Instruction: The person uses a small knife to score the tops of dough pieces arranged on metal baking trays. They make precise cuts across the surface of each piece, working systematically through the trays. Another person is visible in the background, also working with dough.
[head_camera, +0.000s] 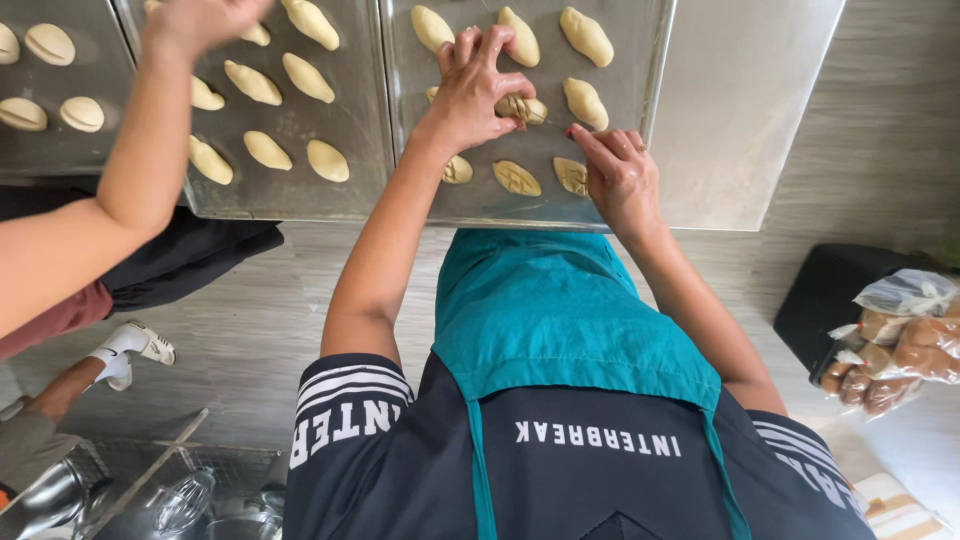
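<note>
Dough pieces (515, 178) lie in rows on a metal baking tray (650, 60) at the far middle of the scene; those nearest the person bear crossed score marks, while those farther off are smooth; the left hand (478, 85) rests over one scored piece (524, 108), its fingers spread and bent, the fingertips pressing the dough on both sides; the right hand (618, 172) sits just right of it at the near edge of the tray, thumb and forefinger pinched together on something thin, too small to tell what; its tip is near another scored piece (572, 175); a teal apron (555, 310) hangs over the person's dark shirt (560, 470) below both arms; to the left a second tray (290, 190) holds more smooth dough ovals (268, 150), and another person's arm (130, 170) reaches across it, the hand at the top edge; bagged brown buns (900, 350) lie near right beside a dark box (830, 290); metal bowls and a wire whisk (180, 500) sit near left.
</note>
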